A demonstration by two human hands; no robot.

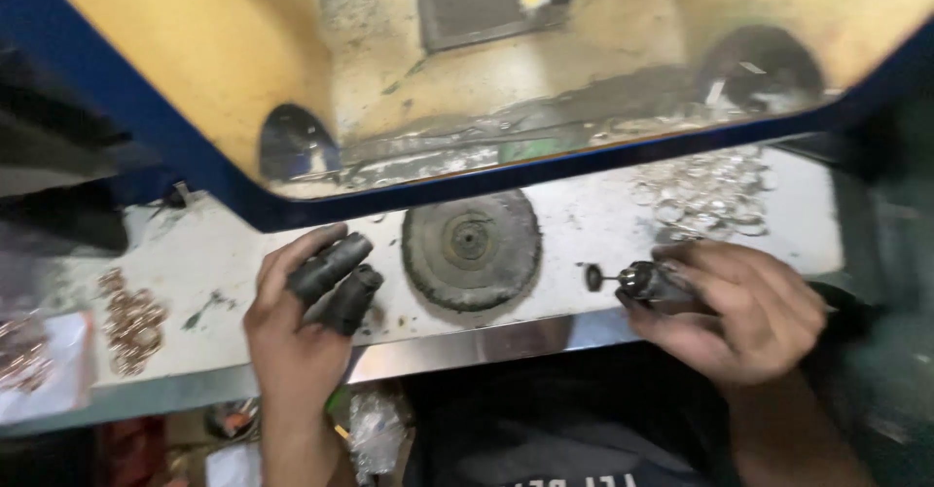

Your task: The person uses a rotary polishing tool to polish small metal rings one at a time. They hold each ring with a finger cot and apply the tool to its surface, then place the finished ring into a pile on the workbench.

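Observation:
My left hand point(309, 317) rests on the white bench, two fingers wearing black rubber finger guards point(336, 275), with nothing in it. My right hand point(739, 307) grips a small rotary tool point(650, 279) whose thin shaft ends in a little dark disc bit point(592, 277) pointing left. Between the hands sits a round dark buffing wheel point(472, 249) set into the bench. The tool's bit hangs a short way to the right of the wheel, apart from it.
A blue-framed transparent shield point(506, 171) hangs over the back of the bench. Several silver rings point(710, 195) are heaped at the back right. Copper-coloured rings point(131, 317) lie on the left, near a white tray point(39, 370). The bench's metal front edge point(467, 346) runs below my hands.

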